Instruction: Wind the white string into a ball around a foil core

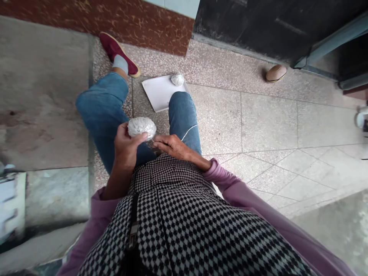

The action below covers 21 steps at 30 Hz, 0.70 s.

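A rounded white ball (142, 127), with a shiny, lumpy surface like wound string, sits in my left hand (126, 143). The thumb presses on its near side while the fingers support it from behind. My right hand (172, 147) is just right of the ball, fingers closed in a pinch. A thin white string (189, 131) crosses my right knee and meets this hand; the part between the fingers is too small to see clearly. On the floor beyond my knees, a second white ball (177, 79) rests at the far right corner of a shallow white tray (156, 92).
My legs in blue jeans (100, 99) frame the work area, and my knee hides part of the tray. A tan rounded object (276, 73) lies on the speckled tile floor (215, 119) near a dark door (244, 30). A red-brown wall base (158, 28) runs along the far side.
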### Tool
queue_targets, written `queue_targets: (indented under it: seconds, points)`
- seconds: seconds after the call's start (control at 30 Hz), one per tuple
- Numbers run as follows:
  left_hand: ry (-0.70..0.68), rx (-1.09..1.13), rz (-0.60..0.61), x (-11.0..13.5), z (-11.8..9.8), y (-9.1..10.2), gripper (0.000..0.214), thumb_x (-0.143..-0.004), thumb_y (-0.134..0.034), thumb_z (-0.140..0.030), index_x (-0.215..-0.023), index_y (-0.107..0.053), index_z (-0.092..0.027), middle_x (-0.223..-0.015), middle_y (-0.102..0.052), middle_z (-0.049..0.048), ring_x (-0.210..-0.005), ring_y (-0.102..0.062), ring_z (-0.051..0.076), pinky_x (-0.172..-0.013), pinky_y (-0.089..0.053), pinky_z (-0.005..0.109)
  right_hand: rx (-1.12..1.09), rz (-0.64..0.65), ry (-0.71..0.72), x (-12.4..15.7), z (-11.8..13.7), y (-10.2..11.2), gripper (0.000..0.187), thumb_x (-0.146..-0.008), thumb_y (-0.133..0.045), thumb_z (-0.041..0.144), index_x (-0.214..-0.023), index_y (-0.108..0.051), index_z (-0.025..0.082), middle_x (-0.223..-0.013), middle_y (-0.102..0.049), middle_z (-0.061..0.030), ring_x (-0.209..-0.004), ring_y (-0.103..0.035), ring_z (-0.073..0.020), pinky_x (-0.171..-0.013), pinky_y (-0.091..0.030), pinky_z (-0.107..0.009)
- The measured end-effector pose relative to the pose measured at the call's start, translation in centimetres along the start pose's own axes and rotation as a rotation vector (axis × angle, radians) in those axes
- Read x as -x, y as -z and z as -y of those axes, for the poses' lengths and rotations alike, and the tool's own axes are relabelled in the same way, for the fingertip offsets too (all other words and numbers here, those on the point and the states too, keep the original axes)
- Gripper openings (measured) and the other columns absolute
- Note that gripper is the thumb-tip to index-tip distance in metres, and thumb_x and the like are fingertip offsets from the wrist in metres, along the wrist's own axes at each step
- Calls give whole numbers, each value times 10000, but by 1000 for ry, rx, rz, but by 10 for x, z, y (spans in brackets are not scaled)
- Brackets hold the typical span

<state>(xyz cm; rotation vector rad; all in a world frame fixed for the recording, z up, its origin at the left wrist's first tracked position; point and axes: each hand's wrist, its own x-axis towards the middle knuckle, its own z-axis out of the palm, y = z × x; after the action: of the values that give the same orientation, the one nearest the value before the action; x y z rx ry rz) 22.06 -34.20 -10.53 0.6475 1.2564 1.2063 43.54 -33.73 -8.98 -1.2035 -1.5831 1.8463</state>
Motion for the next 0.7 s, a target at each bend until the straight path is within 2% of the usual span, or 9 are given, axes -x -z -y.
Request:
queue_targets:
  seconds: [0.07, 0.13, 0.23, 0.33, 0.43, 0.53, 0.63, 0.7]
  points:
    - [-71, -128, -78, -2, 6, 4, 806, -696, -1226, -294, -1343, -751, -220, -1317, -840, 52, -1257, -778, 284, -1169, -638, 443, 3, 59, 52, 12, 9, 2, 492, -1185, -1032, 512, -924, -722, 233, -925, -745, -27, -936, -696, -259, -912, -543, -363]
    - [-110, -221, -86, -1, 8, 6, 817, -699, -1222, -297, -1370, -764, -216, -1359, -842, 68, -1232, -777, 282, -1137, -646, 445, -2, 64, 136, 19, 20, 10, 469, -1238, -961, 591, -992, -770, 241, -979, -782, -34, -953, -722, -265, -940, -577, -375]
    - [-116, -385, 25, 1, 6, 7, 802, -727, -1208, -375, -1403, -798, -238, -1414, -850, 84, -1271, -791, 314, -1121, -674, 446, 58, -31, 221, 13, 32, 30, 505, -1293, -865, 692, -1035, -780, 266, -1016, -768, -27, -981, -710, -256, -957, -607, -364]
    - [-43, -465, 182, 2, 0, 7, 775, -743, -1170, -447, -1424, -850, -262, -1424, -876, 96, -1301, -829, 381, -1101, -718, 478, 138, -140, 211, -9, 34, 49, 556, -1325, -832, 682, -975, -746, 259, -976, -725, -39, -969, -660, -241, -928, -600, -347]
    - [43, -358, 281, 2, -3, 9, 746, -743, -1130, -468, -1411, -880, -252, -1349, -904, 112, -1304, -855, 427, -1109, -741, 509, 114, -173, 149, -30, 23, 54, 614, -1351, -819, 632, -887, -705, 247, -870, -654, -21, -881, -576, -212, -867, -555, -341]
    - [119, -227, 357, 5, 1, 11, 704, -739, -1094, -455, -1370, -872, -233, -1287, -914, 122, -1296, -877, 441, -1118, -748, 527, 23, -188, 82, -37, 6, 45, 684, -1368, -803, 615, -811, -645, 250, -786, -551, 18, -804, -476, -182, -815, -498, -332]
    - [203, -117, 424, 7, 7, 10, 701, -743, -1059, -439, -1375, -841, -229, -1268, -915, 122, -1277, -890, 435, -1111, -749, 536, -49, -229, 17, -35, -9, 32, 776, -1365, -781, 693, -758, -558, 264, -766, -499, 27, -790, -429, -174, -778, -463, -320]
    - [237, -33, 427, 8, 9, 8, 709, -734, -1054, -411, -1378, -824, -224, -1255, -915, 124, -1273, -886, 433, -1083, -751, 525, -77, -254, -9, -33, -17, 26, 809, -1358, -761, 752, -753, -536, 266, -768, -495, 21, -799, -435, -180, -765, -454, -316]
